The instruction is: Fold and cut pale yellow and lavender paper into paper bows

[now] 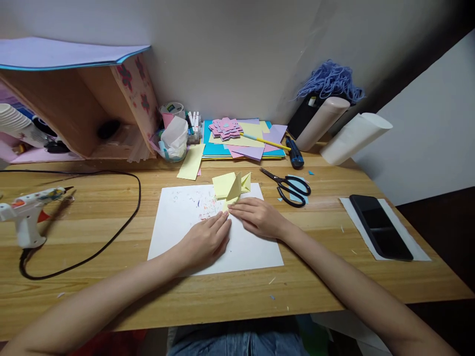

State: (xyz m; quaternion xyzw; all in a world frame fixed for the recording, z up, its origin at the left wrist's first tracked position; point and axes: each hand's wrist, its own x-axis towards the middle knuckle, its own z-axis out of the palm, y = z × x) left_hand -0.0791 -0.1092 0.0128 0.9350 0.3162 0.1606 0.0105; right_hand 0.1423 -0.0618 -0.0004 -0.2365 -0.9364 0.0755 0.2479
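Observation:
A pale yellow folded paper lies near the top edge of a white sheet, with several creased flaps standing up. My left hand comes in from the lower left, fingers together, its fingertips pressing the near end of the yellow paper. From the right, my right hand meets it, with its fingers close together and holding the same end down. The fingertips of both hands almost touch, and they cover part of the lowest fold. Coloured smudges mark the white sheet left of the yellow paper.
Black-handled scissors lie to the right, near a blue cutter. A phone rests farther right. A glue gun with a looping cord is at left. Behind are stacked coloured papers, a pink paper flower and a yellow strip.

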